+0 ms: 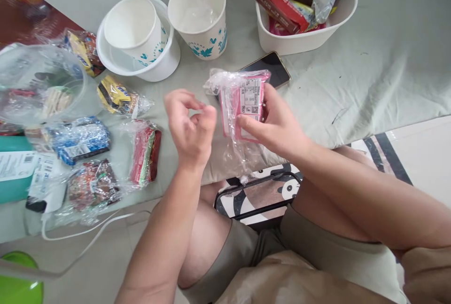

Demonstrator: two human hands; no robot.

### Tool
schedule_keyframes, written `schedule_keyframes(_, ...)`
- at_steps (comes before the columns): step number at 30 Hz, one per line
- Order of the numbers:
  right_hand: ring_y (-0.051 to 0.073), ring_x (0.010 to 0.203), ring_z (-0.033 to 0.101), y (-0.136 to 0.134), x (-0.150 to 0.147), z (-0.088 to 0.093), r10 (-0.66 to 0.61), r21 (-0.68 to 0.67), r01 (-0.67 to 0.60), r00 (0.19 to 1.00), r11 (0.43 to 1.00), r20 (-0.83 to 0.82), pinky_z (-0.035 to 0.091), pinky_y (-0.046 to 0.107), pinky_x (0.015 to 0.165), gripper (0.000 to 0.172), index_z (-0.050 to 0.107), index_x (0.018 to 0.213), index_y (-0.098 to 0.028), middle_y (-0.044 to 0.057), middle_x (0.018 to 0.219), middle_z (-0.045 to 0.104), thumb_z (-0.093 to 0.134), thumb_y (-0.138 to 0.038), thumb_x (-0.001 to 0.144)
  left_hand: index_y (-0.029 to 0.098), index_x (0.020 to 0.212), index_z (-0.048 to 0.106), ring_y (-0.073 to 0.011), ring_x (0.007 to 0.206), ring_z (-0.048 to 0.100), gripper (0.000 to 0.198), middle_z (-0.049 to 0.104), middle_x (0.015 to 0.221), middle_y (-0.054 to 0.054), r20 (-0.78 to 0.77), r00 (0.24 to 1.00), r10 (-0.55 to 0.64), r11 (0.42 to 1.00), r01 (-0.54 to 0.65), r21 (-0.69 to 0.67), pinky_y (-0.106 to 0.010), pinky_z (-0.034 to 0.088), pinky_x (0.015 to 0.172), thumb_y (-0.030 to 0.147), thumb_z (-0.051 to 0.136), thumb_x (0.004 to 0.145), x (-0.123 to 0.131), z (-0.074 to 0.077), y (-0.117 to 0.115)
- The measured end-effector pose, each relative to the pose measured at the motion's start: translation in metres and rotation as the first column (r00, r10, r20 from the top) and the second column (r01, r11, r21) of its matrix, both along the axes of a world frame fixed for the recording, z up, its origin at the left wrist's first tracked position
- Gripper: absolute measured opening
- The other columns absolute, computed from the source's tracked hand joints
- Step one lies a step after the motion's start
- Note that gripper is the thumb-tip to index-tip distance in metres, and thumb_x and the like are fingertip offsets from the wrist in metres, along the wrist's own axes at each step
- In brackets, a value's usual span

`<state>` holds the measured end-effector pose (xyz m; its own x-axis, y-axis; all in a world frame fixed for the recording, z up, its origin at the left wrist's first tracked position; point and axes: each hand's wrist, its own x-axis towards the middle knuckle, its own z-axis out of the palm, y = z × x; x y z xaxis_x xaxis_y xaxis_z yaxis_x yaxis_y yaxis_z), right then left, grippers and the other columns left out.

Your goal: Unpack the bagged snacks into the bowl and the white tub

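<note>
My right hand [278, 118] is closed on a clear plastic bag with pink packets [251, 102] in it; a white printed label faces up and my thumb lies across the front. The bag's loose, crumpled plastic trails down toward the table's front edge. Left of the bag, my left hand [190, 128] is raised with its fingers loosely curled and the thumb up. Nothing shows in it, and it is apart from the bag. A dark phone [273, 69] lies partly hidden behind the bag.
Two paper cups [199, 17] stand at the back, one inside a white bowl [165, 55]. A white bin [306, 43] holds several snack packs. Plastic-wrapped bundles [82, 139] and a clear tub [35, 83] crowd the left. A white cable [95, 229] hangs over the front edge.
</note>
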<state>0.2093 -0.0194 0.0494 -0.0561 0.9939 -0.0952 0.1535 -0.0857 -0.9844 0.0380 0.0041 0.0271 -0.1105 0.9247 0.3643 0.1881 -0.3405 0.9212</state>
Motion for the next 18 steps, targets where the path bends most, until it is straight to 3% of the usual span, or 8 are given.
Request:
schedule_keyframes(3, 0.024, 0.107, 0.067, 0.0, 0.001, -0.002, 0.0, 0.048, 0.0, 1.0, 0.999, 0.005, 0.057, 0.04, 0.095, 0.041, 0.053, 0.121, -0.021, 0.009, 0.118, 0.069, 0.07, -0.028, 0.084, 0.023, 0.074, 0.061, -0.0222, 0.091, 0.061, 0.04, 0.055, 0.097, -0.007, -0.195, 0.97, -0.144, 0.989, 0.146, -0.003, -0.03, 0.052, 0.06, 0.057, 0.082, 0.08, -0.001, 0.003, -0.006)
schedule_keyframes(5, 0.024, 0.109, 0.067, 0.0, 0.002, -0.003, 0.011, 0.028, -0.011, 1.0, 1.0, -0.019, 0.056, 0.041, 0.098, 0.04, 0.052, 0.123, -0.021, 0.009, 0.12, 0.069, 0.067, -0.03, 0.087, 0.023, 0.073, 0.063, -0.021, 0.086, 0.061, 0.031, 0.058, 0.095, -0.007, -0.207, 0.964, -0.166, 0.986, 0.162, -0.035, -0.03, 0.051, 0.059, 0.046, 0.08, 0.084, -0.001, 0.005, -0.008)
schedule_keyframes(7, 0.024, 0.111, 0.066, 0.0, 0.001, -0.004, -0.005, -0.021, 0.004, 0.997, 1.0, -0.076, 0.055, 0.041, 0.1, 0.04, 0.052, 0.123, -0.022, 0.008, 0.122, 0.069, 0.066, -0.032, 0.087, 0.022, 0.071, 0.063, -0.019, 0.079, 0.059, 0.024, 0.06, 0.09, -0.006, -0.09, 0.982, -0.165, 0.986, 0.162, -0.042, -0.031, 0.049, 0.058, 0.036, 0.074, 0.087, -0.002, 0.008, -0.005)
schedule_keyframes(9, 0.023, 0.112, 0.067, 0.001, -0.002, -0.006, -0.024, -0.089, 0.007, 0.981, 0.996, -0.192, 0.056, 0.04, 0.1, 0.041, 0.053, 0.122, -0.023, 0.007, 0.123, 0.07, 0.067, -0.036, 0.086, 0.021, 0.066, 0.06, -0.017, 0.069, 0.056, 0.02, 0.06, 0.078, -0.005, 0.137, 0.979, -0.148, 0.985, 0.158, -0.07, -0.03, 0.044, 0.055, 0.026, 0.069, 0.083, -0.003, 0.014, 0.0)
schedule_keyframes(13, 0.023, 0.107, 0.068, 0.003, -0.012, -0.009, -0.049, -0.231, -0.062, 0.893, 0.971, -0.448, 0.06, 0.037, 0.089, 0.046, 0.05, 0.12, -0.026, 0.006, 0.121, 0.07, 0.066, -0.042, 0.08, 0.021, 0.059, 0.046, -0.0118, 0.046, 0.042, 0.02, 0.04, 0.053, 0.002, 0.542, 0.84, -0.035, 0.968, 0.162, -0.189, -0.026, 0.032, 0.042, 0.011, 0.062, 0.067, -0.004, 0.046, 0.006)
schedule_keyframes(16, 0.024, 0.098, 0.07, 0.005, -0.018, -0.01, -0.028, -0.314, -0.187, 0.819, 0.931, -0.573, 0.062, 0.04, 0.082, 0.044, 0.047, 0.116, -0.024, 0.008, 0.113, 0.07, 0.058, -0.045, 0.079, 0.021, 0.053, 0.038, -0.0082, 0.038, 0.025, 0.027, 0.023, 0.052, 0.004, 0.618, 0.784, -0.061, 0.98, 0.165, -0.112, -0.025, 0.024, 0.037, 0.015, 0.056, 0.072, -0.003, 0.08, 0.001)
schedule_keyframes(18, 0.026, 0.098, 0.071, 0.006, -0.019, -0.011, 0.009, -0.334, -0.283, 0.774, 0.899, -0.633, 0.063, 0.045, 0.083, 0.044, 0.047, 0.113, -0.024, 0.01, 0.11, 0.069, 0.05, -0.056, 0.083, 0.021, 0.056, 0.042, -0.0092, 0.043, 0.03, 0.028, 0.027, 0.058, 0.002, 0.564, 0.826, -0.025, 0.98, 0.133, -0.151, -0.027, 0.029, 0.042, 0.017, 0.055, 0.081, -0.008, 0.098, -0.007)
